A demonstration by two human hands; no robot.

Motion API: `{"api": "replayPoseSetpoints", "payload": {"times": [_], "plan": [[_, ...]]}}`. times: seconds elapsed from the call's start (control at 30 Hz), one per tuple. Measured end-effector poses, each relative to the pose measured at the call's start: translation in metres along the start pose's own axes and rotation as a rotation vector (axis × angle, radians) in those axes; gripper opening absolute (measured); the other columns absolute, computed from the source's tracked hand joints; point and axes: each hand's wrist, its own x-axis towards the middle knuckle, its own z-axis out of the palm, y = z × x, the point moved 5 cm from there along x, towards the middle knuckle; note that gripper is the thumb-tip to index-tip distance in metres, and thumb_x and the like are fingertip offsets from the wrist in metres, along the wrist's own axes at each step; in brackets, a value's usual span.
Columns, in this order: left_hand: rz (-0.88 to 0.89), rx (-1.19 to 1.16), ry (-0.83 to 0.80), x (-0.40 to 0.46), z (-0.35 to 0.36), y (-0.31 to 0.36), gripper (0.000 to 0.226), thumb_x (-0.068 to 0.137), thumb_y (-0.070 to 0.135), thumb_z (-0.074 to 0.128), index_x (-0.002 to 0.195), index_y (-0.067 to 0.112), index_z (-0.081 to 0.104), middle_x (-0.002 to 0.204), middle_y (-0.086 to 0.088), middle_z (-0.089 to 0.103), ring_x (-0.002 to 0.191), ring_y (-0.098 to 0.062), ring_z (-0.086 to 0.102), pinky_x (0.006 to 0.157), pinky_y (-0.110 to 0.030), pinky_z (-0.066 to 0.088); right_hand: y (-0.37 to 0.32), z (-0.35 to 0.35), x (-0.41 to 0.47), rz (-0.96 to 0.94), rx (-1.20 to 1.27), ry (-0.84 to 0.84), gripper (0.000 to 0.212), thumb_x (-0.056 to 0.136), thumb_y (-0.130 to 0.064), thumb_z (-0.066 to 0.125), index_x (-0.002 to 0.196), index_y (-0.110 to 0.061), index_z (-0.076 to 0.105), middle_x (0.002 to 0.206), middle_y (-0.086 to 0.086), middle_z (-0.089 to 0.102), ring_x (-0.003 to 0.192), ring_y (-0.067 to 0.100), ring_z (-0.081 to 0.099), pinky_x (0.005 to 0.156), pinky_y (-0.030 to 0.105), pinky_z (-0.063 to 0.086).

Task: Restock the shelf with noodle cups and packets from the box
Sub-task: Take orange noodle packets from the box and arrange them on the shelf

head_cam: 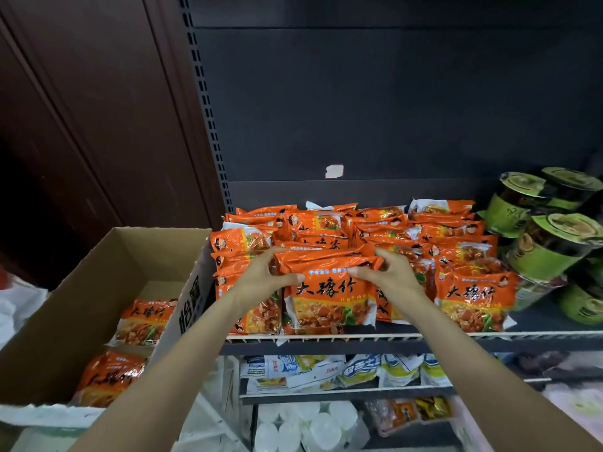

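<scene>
An orange noodle packet (pixel 329 295) stands at the front of the dark shelf (pixel 424 339). My left hand (pixel 261 275) grips its upper left corner, thumb on the front. My right hand (pixel 388 272) pinches its upper right corner. Several more orange packets (pixel 368 226) are stacked behind and beside it. Green noodle cups (pixel 551 243) lie piled at the shelf's right end. The open cardboard box (pixel 81 288) sits to the left with two orange packets (pixel 143 321) inside.
The shelf's back panel (pixel 391 109) is dark with a white sticker. Lower shelves hold white and yellow packets (pixel 342 370) and white rolls (pixel 310 425). A dark wooden wall (pixel 81 125) rises at left. A white bag (pixel 16 305) lies by the box.
</scene>
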Motion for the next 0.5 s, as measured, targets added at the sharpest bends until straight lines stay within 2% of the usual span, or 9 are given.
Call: {"api": "replayPoseSetpoints", "payload": {"times": [0.07, 0.17, 0.27, 0.4, 0.5], "plan": [[0.033, 0.072, 0.013, 0.002, -0.001, -0.003, 0.062, 0.073, 0.033, 0.078, 0.128, 0.029, 0.048, 0.122, 0.012, 0.05, 0.109, -0.011, 0.051, 0.101, -0.034, 0.041, -0.002, 0.0, 0.0, -0.019, -0.032, -0.002, 0.073, 0.077, -0.022, 0.075, 0.139, -0.007, 0.04, 0.138, -0.007, 0.041, 0.129, 0.01, 0.036, 0.096, 0.019, 0.025], [0.048, 0.165, -0.024, 0.002, 0.002, -0.011, 0.066, 0.073, 0.033, 0.078, 0.13, 0.029, 0.044, 0.118, 0.002, 0.054, 0.103, -0.021, 0.055, 0.093, -0.038, 0.047, 0.0, 0.0, 0.003, -0.035, -0.123, -0.01, 0.071, 0.076, -0.021, 0.075, 0.137, -0.006, 0.043, 0.141, 0.0, 0.043, 0.128, 0.009, 0.037, 0.094, 0.014, 0.025], [0.066, 0.226, -0.033, 0.001, 0.005, -0.016, 0.069, 0.072, 0.035, 0.078, 0.131, 0.031, 0.043, 0.116, 0.005, 0.057, 0.099, -0.017, 0.058, 0.088, -0.034, 0.05, -0.001, -0.002, 0.002, -0.053, -0.173, -0.01, 0.069, 0.073, -0.025, 0.076, 0.134, -0.007, 0.048, 0.138, 0.0, 0.047, 0.127, 0.011, 0.042, 0.089, 0.007, 0.034], [0.094, 0.226, -0.047, 0.0, 0.012, -0.011, 0.066, 0.075, 0.037, 0.075, 0.132, 0.026, 0.043, 0.118, 0.005, 0.057, 0.098, -0.015, 0.057, 0.081, -0.026, 0.049, -0.005, -0.012, 0.003, -0.076, -0.233, 0.078, 0.069, 0.075, -0.023, 0.076, 0.135, -0.004, 0.047, 0.142, 0.006, 0.045, 0.134, 0.02, 0.038, 0.098, 0.019, 0.025], [0.123, 0.282, -0.003, 0.003, 0.016, 0.003, 0.06, 0.076, 0.041, 0.073, 0.129, 0.022, 0.05, 0.12, 0.009, 0.049, 0.104, -0.01, 0.051, 0.084, -0.024, 0.042, -0.013, -0.024, 0.001, -0.095, -0.263, 0.152, 0.063, 0.074, -0.023, 0.077, 0.13, -0.007, 0.053, 0.138, 0.007, 0.05, 0.132, 0.022, 0.04, 0.102, 0.025, 0.029]]}}
